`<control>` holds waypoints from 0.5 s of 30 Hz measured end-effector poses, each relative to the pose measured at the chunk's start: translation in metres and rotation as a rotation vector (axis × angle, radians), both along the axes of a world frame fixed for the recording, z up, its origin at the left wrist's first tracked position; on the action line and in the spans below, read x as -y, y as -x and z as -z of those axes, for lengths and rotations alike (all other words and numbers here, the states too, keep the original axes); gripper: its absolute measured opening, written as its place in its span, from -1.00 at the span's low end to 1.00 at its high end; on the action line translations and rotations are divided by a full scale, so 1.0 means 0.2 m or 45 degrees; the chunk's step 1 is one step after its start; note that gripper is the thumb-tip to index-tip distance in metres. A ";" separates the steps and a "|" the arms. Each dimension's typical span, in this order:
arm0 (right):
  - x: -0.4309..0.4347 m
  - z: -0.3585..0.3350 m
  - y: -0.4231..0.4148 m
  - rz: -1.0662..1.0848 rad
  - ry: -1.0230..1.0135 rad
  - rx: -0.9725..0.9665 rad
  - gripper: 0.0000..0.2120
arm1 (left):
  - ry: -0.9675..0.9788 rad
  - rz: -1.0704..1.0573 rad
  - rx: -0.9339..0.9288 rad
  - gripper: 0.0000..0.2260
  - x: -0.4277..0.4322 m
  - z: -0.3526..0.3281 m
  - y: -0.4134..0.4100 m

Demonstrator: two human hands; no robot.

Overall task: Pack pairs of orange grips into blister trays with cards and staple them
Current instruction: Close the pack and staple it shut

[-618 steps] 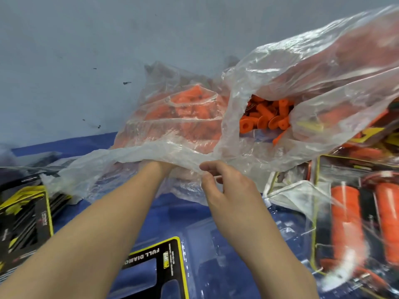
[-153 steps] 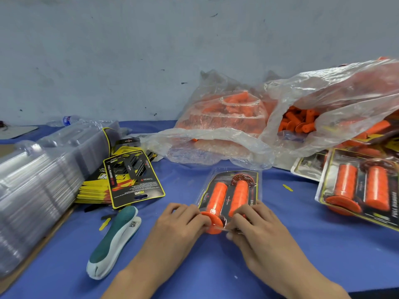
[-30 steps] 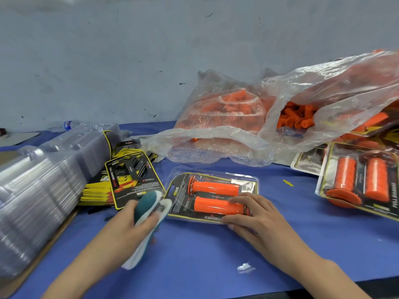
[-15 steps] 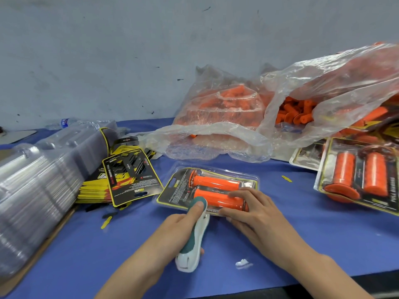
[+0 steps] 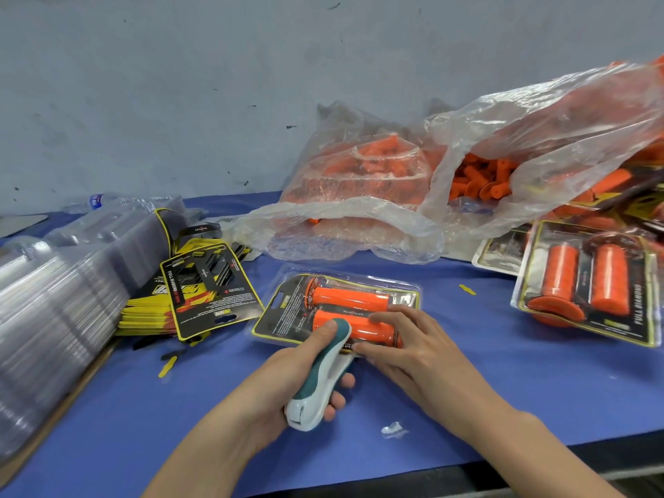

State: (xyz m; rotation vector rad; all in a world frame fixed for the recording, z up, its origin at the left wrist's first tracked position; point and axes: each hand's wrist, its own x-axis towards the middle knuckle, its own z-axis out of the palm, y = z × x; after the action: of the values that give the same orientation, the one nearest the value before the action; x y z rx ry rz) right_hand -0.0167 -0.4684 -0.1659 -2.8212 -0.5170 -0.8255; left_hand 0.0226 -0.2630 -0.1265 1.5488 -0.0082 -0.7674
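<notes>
The blister pack (image 5: 287, 312) with its two orange grips (image 5: 348, 298) lies flat on the blue table (image 5: 485, 357), just beyond both hands. The left hand (image 5: 287, 372) is wrapped around the teal-and-white stapler (image 5: 323, 372), thumb on top, with the stapler's nose over the pack's near edge. The right hand (image 5: 406, 343) lies just right of the stapler, its fingers fairly straight and resting on the nearer grip. A stack of cards (image 5: 204, 300) sits to the left, and a finished pack (image 5: 582, 285) to the right.
</notes>
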 end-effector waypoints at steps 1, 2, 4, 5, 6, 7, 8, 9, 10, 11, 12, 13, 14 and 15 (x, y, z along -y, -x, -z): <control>0.00 0.00 0.00 -0.006 0.004 0.000 -0.70 | 0.003 0.013 -0.013 -0.41 0.00 0.00 0.00; 0.00 0.00 0.00 -0.014 0.004 -0.002 -0.72 | 0.010 0.024 -0.025 -0.41 0.01 0.00 0.00; 0.00 0.01 0.00 -0.026 -0.007 -0.009 -0.73 | 0.024 0.030 -0.036 -0.42 0.02 0.00 0.00; 0.00 0.01 0.00 -0.028 -0.012 -0.009 -0.73 | 0.026 0.025 -0.035 -0.42 0.02 0.01 0.00; 0.01 0.00 -0.01 -0.028 -0.014 -0.009 -0.72 | 0.025 0.018 -0.033 -0.43 0.02 0.01 0.00; 0.01 0.00 0.00 -0.030 -0.013 -0.010 -0.71 | 0.023 0.010 -0.032 -0.43 0.02 0.01 0.00; 0.00 0.00 0.00 -0.034 -0.014 -0.010 -0.70 | 0.020 0.004 -0.031 -0.43 0.02 0.01 0.00; 0.00 0.01 0.00 -0.039 -0.017 -0.007 -0.70 | 0.019 0.000 -0.033 -0.44 0.02 0.01 0.00; 0.00 0.01 0.00 -0.046 -0.020 -0.005 -0.70 | 0.019 -0.002 -0.036 -0.45 0.02 0.01 0.00; 0.00 0.00 0.00 -0.053 -0.024 -0.010 -0.70 | 0.015 -0.002 -0.037 -0.46 0.02 0.01 0.00; 0.00 0.00 0.00 -0.061 -0.030 -0.019 -0.69 | 0.008 -0.002 -0.036 -0.46 0.02 0.01 0.01; 0.00 0.00 0.00 -0.069 -0.035 -0.025 -0.69 | -0.001 -0.003 -0.031 -0.47 0.02 0.01 0.01; 0.00 0.00 0.00 -0.075 -0.039 -0.026 -0.70 | -0.012 -0.003 -0.024 -0.47 0.02 0.02 0.01; 0.00 0.00 0.00 -0.077 -0.039 -0.023 -0.72 | -0.024 -0.004 -0.015 -0.46 0.02 0.02 0.01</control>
State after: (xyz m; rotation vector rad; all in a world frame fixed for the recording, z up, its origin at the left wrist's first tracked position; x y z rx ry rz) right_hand -0.0170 -0.4691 -0.1665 -2.7676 -0.5787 -0.7895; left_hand 0.0207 -0.2679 -0.1308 1.5619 0.0100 -0.7759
